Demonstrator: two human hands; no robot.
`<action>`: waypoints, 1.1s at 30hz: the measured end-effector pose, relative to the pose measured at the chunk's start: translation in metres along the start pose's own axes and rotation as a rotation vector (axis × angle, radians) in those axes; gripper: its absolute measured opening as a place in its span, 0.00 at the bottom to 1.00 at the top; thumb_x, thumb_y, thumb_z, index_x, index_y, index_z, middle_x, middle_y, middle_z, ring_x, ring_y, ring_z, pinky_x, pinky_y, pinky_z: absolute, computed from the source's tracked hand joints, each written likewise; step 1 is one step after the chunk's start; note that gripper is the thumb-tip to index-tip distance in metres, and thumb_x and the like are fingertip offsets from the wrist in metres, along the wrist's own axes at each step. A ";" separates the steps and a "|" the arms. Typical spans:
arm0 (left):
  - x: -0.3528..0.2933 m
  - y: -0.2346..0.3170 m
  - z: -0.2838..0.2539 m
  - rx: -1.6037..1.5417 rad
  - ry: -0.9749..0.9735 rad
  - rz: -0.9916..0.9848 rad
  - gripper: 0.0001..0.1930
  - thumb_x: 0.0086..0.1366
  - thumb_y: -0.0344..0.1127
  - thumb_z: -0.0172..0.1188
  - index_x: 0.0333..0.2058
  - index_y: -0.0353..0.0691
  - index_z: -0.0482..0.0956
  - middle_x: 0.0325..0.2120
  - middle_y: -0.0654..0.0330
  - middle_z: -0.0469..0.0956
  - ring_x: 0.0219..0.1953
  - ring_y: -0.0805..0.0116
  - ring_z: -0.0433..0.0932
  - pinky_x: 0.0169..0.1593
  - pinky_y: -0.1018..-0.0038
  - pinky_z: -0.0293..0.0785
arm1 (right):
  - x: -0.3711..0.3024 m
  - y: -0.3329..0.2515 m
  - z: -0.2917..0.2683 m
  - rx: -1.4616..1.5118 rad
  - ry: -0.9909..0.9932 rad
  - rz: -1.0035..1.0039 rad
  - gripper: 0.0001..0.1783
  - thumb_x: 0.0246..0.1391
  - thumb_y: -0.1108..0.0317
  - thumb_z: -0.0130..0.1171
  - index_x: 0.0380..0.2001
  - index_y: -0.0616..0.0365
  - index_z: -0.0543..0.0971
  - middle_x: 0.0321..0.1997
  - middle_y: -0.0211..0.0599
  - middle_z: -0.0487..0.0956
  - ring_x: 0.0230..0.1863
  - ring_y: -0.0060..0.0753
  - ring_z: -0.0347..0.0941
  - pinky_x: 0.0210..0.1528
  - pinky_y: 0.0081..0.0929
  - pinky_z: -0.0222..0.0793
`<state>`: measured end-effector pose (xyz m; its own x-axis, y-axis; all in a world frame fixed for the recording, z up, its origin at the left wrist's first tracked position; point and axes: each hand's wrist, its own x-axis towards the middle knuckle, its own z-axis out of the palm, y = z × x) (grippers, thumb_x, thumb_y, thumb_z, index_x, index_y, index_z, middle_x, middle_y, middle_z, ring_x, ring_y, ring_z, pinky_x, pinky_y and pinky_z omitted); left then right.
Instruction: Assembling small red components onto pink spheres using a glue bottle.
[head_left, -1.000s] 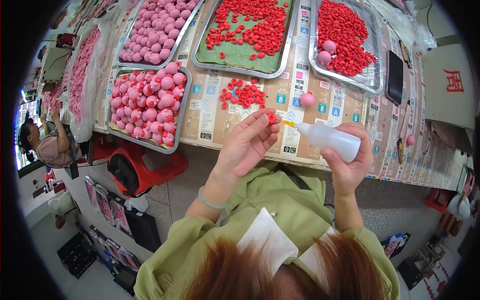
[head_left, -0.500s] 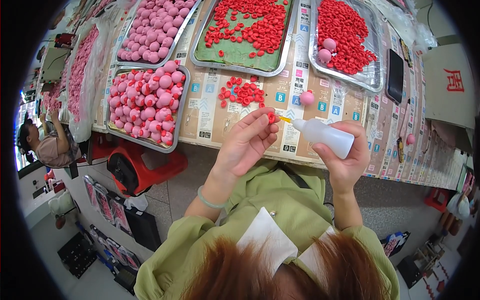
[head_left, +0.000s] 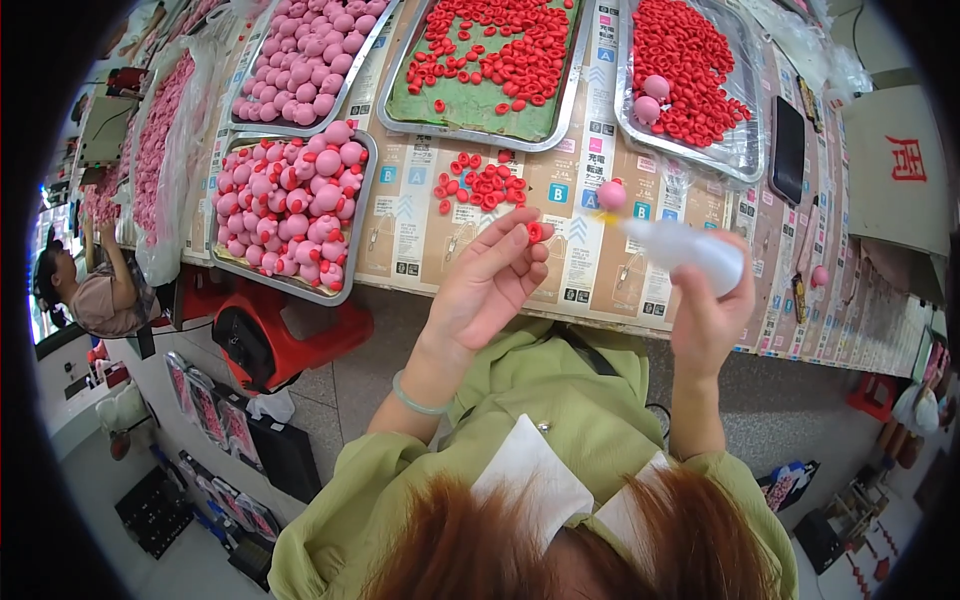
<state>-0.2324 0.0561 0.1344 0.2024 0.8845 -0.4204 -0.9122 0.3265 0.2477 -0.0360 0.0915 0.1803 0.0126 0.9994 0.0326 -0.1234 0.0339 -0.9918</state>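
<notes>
Pinched between the thumb and fingers of my left hand [head_left: 490, 278] is a small red oval ring [head_left: 535, 232], held above the table's near edge. My right hand [head_left: 712, 318] is wrapped round a white squeeze bottle [head_left: 695, 258] with a yellow tip; the bottle is blurred and points left, apart from the ring. Just beyond the tip sits a single pink ball [head_left: 611, 194] with a bit of red on it. A loose pile of red rings [head_left: 485, 186] lies on the table past my left hand.
Pink balls with red parts fill a metal tray [head_left: 352, 240] at left, with another tray of pink balls [head_left: 310, 65] behind. Red rings lie on a green-lined tray [head_left: 385, 110] and a clear-lined tray [head_left: 745, 160]. A phone [head_left: 788, 150] lies at right. Another person [head_left: 105, 275] sits far left.
My right hand has drawn the bottle to the right, its tip leaving the red ring. My left hand has shifted slightly left and keeps hold of the ring.
</notes>
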 end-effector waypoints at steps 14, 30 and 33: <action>0.007 0.001 -0.008 -0.018 -0.006 0.013 0.14 0.57 0.25 0.50 0.44 0.37 0.67 0.37 0.59 0.71 0.35 0.74 0.72 0.40 0.80 0.71 | 0.027 0.065 -0.056 -0.701 0.373 -0.311 0.20 0.43 0.79 0.54 0.42 0.64 0.62 0.36 0.35 0.69 0.37 0.24 0.66 0.40 0.17 0.60; 0.006 -0.012 -0.002 0.410 0.084 0.141 0.12 0.58 0.29 0.51 0.41 0.36 0.68 0.34 0.59 0.73 0.32 0.74 0.72 0.36 0.81 0.68 | 0.027 0.056 0.011 0.147 -0.365 0.423 0.21 0.40 0.77 0.57 0.40 0.62 0.65 0.41 0.38 0.68 0.37 0.24 0.68 0.40 0.21 0.66; 0.005 -0.014 0.008 0.644 0.090 0.228 0.11 0.56 0.27 0.52 0.40 0.34 0.70 0.33 0.59 0.74 0.32 0.76 0.72 0.36 0.82 0.68 | 0.014 0.043 0.015 0.285 -0.375 0.446 0.23 0.39 0.80 0.57 0.41 0.62 0.64 0.41 0.38 0.68 0.39 0.27 0.68 0.44 0.22 0.65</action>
<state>-0.2155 0.0587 0.1356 -0.0251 0.9324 -0.3606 -0.5295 0.2935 0.7959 -0.0558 0.1071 0.1405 -0.4421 0.8514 -0.2823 -0.2961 -0.4357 -0.8500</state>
